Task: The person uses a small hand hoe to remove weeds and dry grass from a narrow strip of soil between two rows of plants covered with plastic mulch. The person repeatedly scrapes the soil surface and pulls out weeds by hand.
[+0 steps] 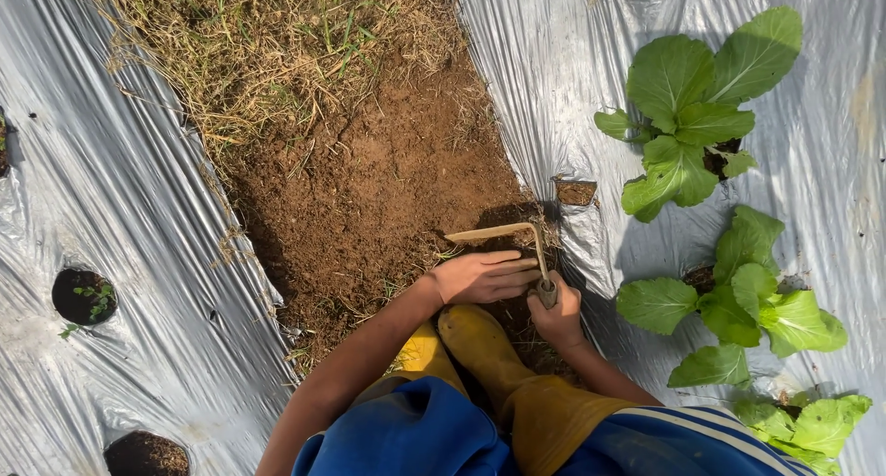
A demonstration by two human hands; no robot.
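No packages, no labels, no signs, no screens anywhere in view

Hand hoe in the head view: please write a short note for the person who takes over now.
Right hand: shut on the handle of the hand hoe; its blade lies on the soil at the furrow's right edge.
Left hand: open, flat, fingers touching the hoe's neck.
Done: the soil in front of the yellow boots is bare and scraped.
Left: dry grass covers the far part of the furrow.
Leafy plants grow through the plastic sheet on the right.
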